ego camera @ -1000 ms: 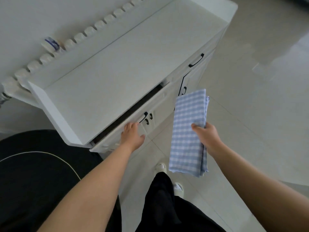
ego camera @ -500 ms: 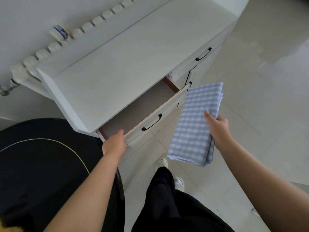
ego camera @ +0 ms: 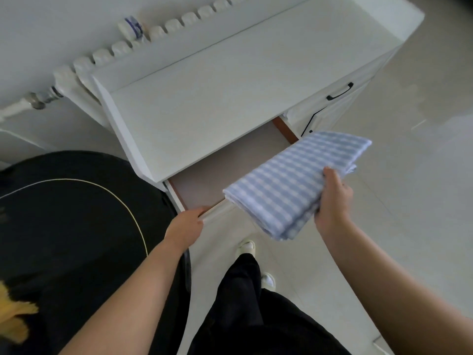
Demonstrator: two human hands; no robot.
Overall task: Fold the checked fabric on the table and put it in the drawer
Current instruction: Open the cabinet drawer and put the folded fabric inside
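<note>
Since half a second ago, the folded checked cloth has swung over the open drawer (smooth white cabinet, glossy tile floor), pinched by right-hand fingers; left hand grips the drawer front.

Drawer front under fabric

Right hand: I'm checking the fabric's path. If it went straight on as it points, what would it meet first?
Probably the open drawer: the right hand holds the checked fabric over its front edge. Depth is unclear.
</note>
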